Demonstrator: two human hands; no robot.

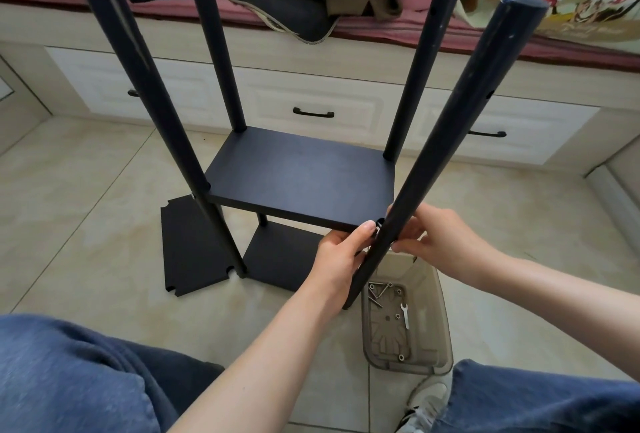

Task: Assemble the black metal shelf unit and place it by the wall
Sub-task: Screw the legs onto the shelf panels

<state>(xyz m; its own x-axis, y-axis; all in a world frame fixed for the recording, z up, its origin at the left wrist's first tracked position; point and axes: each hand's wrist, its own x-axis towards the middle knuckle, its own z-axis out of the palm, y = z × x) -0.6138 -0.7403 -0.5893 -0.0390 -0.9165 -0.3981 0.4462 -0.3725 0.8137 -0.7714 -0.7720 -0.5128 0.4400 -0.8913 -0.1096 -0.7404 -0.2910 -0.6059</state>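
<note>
open tiled floor (pixel 86 190) left, spare panel (pixel 194 249) flat beside shelf unit (pixel 298 179), plastic tray (pixel 408 321) blocking right

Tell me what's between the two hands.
In the head view, the near-right black pole runs between the left hand and the right hand, at the corner of the middle shelf.

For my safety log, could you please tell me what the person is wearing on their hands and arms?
Both are bare: the left hand and right hand wear no gloves, rings, watch or bracelet that I can see, and the left forearm and right forearm show no sleeve within the frame.
</note>
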